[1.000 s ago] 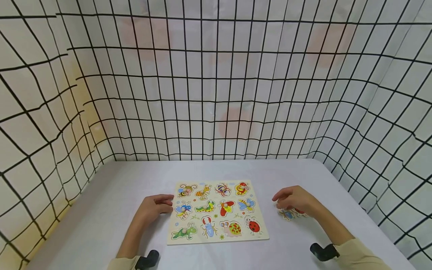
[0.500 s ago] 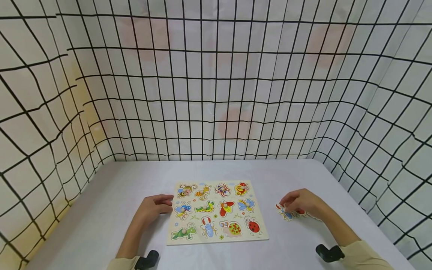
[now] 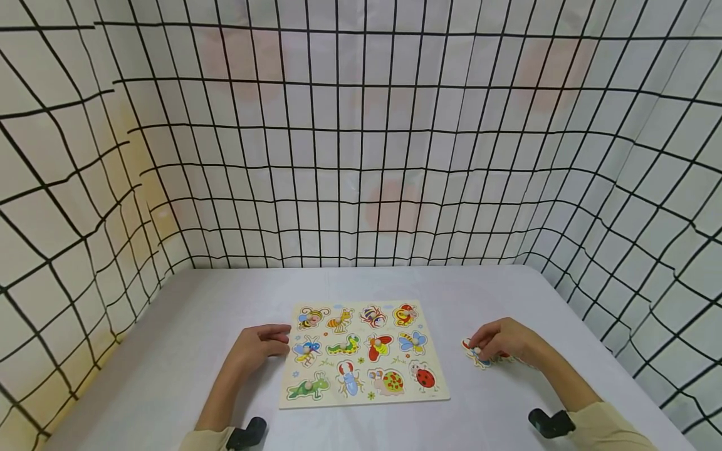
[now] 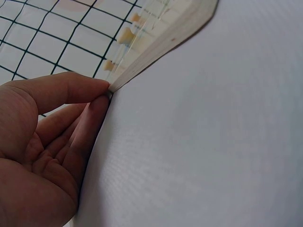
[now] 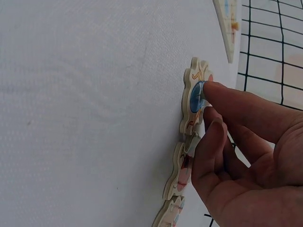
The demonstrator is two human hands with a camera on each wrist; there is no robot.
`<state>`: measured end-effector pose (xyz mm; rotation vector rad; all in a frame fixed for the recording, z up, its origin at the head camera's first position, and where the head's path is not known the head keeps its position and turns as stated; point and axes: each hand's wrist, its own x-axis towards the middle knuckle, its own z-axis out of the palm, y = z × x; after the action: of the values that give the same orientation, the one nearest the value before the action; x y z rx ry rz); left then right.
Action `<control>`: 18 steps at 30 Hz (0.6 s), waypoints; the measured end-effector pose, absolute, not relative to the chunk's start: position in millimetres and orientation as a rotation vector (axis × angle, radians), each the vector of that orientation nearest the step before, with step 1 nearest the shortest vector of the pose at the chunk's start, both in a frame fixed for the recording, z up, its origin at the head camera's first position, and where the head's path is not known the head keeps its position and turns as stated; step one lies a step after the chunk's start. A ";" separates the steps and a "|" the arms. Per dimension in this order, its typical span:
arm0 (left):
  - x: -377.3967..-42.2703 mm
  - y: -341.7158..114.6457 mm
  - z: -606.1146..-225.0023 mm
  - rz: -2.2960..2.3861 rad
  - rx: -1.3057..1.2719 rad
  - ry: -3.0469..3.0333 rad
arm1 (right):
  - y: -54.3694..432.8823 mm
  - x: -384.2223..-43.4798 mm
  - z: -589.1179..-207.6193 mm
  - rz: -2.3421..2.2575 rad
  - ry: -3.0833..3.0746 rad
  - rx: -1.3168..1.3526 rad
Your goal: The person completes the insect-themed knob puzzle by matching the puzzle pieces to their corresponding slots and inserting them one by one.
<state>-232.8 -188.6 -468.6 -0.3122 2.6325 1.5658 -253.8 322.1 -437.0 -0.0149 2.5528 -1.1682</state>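
Note:
On the table lies a wooden insect puzzle board (image 3: 361,404) with colourful knobbed pieces in it. My left hand (image 3: 259,344) rests at the board's left side, its thumb and finger tips touching the board's edge in the left wrist view. To the right of the board, my right hand (image 3: 507,341) pinches at a beetle puzzle piece (image 5: 195,97) with a blue body, which lies flat on the table. Its knob is hidden by the fingers. Behind it in a row lie a red puzzle piece (image 5: 183,172) and another puzzle piece (image 5: 170,213), partly covered by the hand in the head view.
A white cloth covers the table (image 3: 225,291). White walls with a black grid net (image 3: 361,169) enclose the back and both sides. Beige sleeves and black wrist mounts (image 3: 551,423) sit at both forearms.
My right hand has moved a little right and down onto the beetle piece, its fingertips closing on it. My left hand and the board have stayed in place.

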 end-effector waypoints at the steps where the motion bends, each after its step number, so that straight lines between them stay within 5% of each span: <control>1: -232.5 -188.6 -468.7 1.564 -0.308 2.635 | 322.1 -254.1 -437.5 -1.165 2.554 -0.016; 18: -233.6 -188.4 -470.4 1.562 -0.314 2.641 | 322.2 -254.1 -437.9 -1.125 2.589 -0.090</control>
<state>-233.6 -188.4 -470.4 -0.3136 2.6407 1.5622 -254.1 322.2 -437.9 -0.0898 2.5893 -1.1246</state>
